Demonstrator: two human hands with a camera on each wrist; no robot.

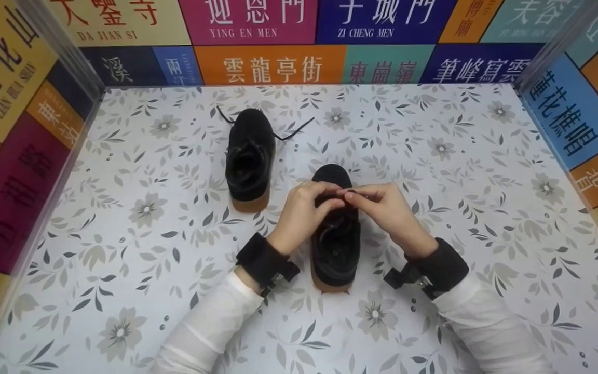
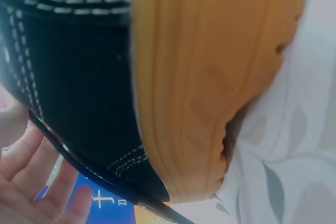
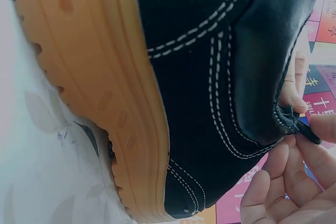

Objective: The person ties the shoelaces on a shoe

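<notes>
R hand (image 1: pixel 390 210) is pinching a thin black shoelace (image 3: pixel 308 131) b/w thumb & fingertips. L hand (image 1: pixel 304 213) is curving over the same lacing, thumb & fingers looking apart from above; can't tell if it's pinching any lace. Hands are nearly meeting over the front of a black, white-stitched shoe (image 1: pixel 336 228), which is sitting upright nr the middle of a white worktop w/ grey floral print (image 1: pixel 465 208), toe pointing away from the person. Second black shoe (image 1: pixel 249 156) is standing ahead & left, loose laces (image 1: pixel 298 131) splaying both sides. Worktop is stretching well out past R hand; multicoloured lettered panels (image 1: pixel 270 65) are edging it at the back & both sides. Tan sole (image 2: pixel 184 77) is looking thick, ridged, rubbery.
</notes>
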